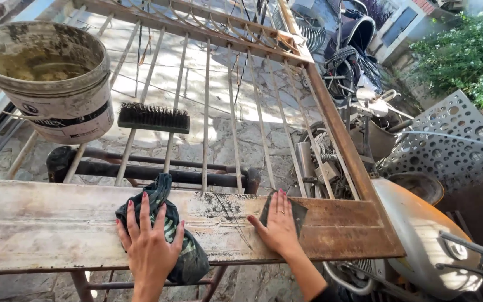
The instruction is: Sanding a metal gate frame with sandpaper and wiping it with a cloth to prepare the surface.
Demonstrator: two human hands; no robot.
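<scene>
A rusty metal gate frame (342, 223) lies flat in front of me, its wide bottom panel partly whitish and partly brown with rust. My left hand (149, 240) lies flat, fingers spread, on a dark crumpled rag (188, 260) on the pale part of the panel. My right hand (279, 223) presses a dark sheet of sandpaper (296, 210) flat against the panel where the pale and rusty parts meet.
A dirty bucket (57, 78) with murky liquid and a wire brush (153, 118) rest on the gate's thin bars (233, 123). A compressor tank (426, 235), a perforated metal sheet (448, 140) and a scooter (353, 50) stand at the right. Stone paving lies below.
</scene>
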